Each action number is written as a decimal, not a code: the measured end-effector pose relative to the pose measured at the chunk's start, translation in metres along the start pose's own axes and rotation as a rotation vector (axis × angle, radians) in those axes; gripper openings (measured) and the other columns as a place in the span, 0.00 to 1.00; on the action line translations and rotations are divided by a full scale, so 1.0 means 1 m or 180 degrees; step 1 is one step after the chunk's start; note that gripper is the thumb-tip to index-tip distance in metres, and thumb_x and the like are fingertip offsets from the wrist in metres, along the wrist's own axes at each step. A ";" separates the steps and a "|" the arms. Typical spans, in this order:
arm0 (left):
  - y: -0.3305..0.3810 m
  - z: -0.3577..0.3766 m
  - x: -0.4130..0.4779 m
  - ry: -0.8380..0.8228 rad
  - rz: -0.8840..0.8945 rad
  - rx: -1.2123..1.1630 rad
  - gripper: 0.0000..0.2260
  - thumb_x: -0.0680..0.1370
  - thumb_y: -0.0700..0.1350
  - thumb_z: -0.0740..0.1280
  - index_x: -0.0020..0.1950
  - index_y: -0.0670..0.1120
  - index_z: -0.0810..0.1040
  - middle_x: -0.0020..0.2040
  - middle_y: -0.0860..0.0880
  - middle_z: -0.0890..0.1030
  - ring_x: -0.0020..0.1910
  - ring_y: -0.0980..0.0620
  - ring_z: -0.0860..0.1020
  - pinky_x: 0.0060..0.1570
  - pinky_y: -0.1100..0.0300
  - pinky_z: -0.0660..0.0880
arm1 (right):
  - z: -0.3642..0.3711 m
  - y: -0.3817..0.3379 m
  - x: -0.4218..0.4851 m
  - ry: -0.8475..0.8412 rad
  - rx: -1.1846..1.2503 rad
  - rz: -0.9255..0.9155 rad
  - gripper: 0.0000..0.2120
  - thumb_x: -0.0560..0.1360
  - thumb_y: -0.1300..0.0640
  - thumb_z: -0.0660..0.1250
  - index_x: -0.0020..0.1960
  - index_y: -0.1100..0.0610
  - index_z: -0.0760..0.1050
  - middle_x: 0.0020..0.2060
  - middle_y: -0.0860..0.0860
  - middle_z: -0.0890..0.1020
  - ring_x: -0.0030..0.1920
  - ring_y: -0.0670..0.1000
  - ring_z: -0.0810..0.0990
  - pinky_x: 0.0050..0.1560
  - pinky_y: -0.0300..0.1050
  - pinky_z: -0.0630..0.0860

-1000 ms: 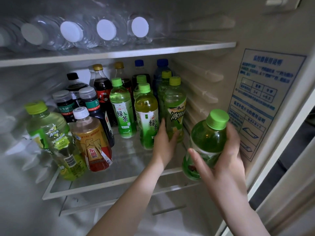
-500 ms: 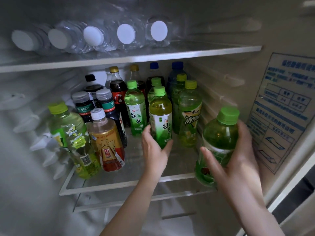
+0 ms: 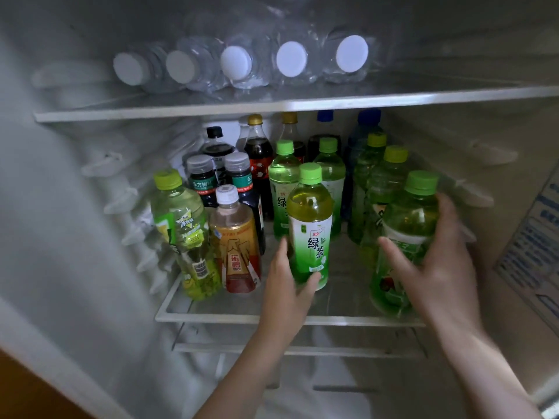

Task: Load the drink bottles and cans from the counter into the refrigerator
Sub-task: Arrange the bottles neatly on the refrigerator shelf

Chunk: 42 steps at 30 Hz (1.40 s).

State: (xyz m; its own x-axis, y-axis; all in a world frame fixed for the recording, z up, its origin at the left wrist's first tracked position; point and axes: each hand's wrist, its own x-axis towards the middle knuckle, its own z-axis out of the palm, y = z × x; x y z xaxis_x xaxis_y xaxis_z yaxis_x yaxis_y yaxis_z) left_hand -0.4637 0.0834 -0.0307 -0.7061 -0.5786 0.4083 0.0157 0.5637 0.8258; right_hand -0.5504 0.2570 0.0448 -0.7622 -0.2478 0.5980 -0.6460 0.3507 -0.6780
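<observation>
The left hand [image 3: 287, 287] holds a green tea bottle [image 3: 309, 234] low down, with the fingers on its left side and the thumb across the front near the base. The bottle stands upright in the middle of the glass shelf [image 3: 230, 319], close to the front rim.

At the shelf's left end stands a yellow-green bottle [image 3: 181, 234], touching an orange-labelled bottle [image 3: 237, 246] with a white cap. Behind these are two dark bottles [image 3: 201, 179] with grey caps, then cola bottles [image 3: 258, 152] with gold caps at the back. Two more tea bottles [image 3: 284, 182] stand right behind the held one — they block the way deeper in.

Further right is a file of green bottles [image 3: 390, 176], with blue-capped bottles [image 3: 363, 125] behind them. The right hand [image 3: 438, 267] grips a round green bottle [image 3: 406, 234] at the shelf's right front, just beside that file — whether its base rests on the glass cannot be told.

A printed sticker [image 3: 532, 246] is on the right wall. On the shelf above, water bottles [image 3: 290, 58] lie on their sides, white caps facing out.
</observation>
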 end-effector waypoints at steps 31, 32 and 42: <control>-0.055 -0.130 -0.001 0.0982 -0.0231 -0.0826 0.22 0.73 0.59 0.62 0.66 0.59 0.64 0.59 0.73 0.73 0.59 0.72 0.72 0.52 0.79 0.66 | 0.161 -0.134 -0.004 -0.1066 0.0075 -0.0757 0.35 0.73 0.48 0.69 0.74 0.51 0.55 0.63 0.52 0.74 0.58 0.56 0.76 0.51 0.45 0.73; -0.056 -0.131 -0.001 0.0957 -0.0216 -0.0830 0.22 0.74 0.57 0.63 0.67 0.58 0.63 0.59 0.72 0.73 0.59 0.71 0.72 0.52 0.79 0.65 | 0.159 -0.134 -0.006 -0.1047 0.0055 -0.0800 0.35 0.73 0.47 0.69 0.73 0.50 0.55 0.62 0.52 0.75 0.57 0.56 0.77 0.50 0.44 0.72; -0.060 -0.131 -0.004 0.0946 -0.0148 -0.0897 0.25 0.73 0.60 0.61 0.68 0.54 0.64 0.62 0.61 0.74 0.61 0.64 0.73 0.60 0.69 0.69 | 0.095 -0.116 -0.031 -0.0774 -0.0157 -0.0745 0.34 0.70 0.41 0.67 0.71 0.48 0.58 0.50 0.52 0.81 0.45 0.55 0.81 0.40 0.48 0.77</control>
State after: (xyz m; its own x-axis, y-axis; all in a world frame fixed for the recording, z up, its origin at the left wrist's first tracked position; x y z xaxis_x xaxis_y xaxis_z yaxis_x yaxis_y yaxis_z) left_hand -0.3691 -0.0259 -0.0308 -0.4761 -0.7680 0.4284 0.2110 0.3732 0.9034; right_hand -0.4553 0.1383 0.0643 -0.5849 -0.5329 0.6115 -0.8063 0.3007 -0.5093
